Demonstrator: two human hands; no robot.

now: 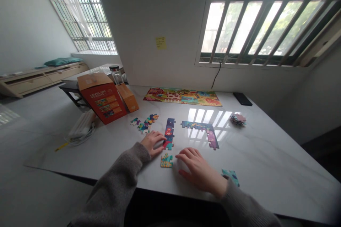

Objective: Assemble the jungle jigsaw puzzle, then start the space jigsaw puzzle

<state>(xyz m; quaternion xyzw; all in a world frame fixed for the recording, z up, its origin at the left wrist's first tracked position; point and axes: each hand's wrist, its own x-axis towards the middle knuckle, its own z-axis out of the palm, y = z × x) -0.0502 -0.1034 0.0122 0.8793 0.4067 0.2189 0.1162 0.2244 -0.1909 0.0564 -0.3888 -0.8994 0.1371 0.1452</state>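
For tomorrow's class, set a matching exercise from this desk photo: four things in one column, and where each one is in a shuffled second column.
Things:
1. Left hand
2. Stack of puzzle pieces
3. Assembled puzzle
4. Yellow sticky note

Places:
A. Stuck on the wall
B. Along the far edge of the table
C. On the table's right side
D. Beside the upright strip of joined pieces

Pairs: 1-D, 2-C, 3-B, 4-A

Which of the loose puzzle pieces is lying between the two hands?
The single piece just below the dark vertical strip, between the left hand and right hand; the other loose piece lies right of the right hand.
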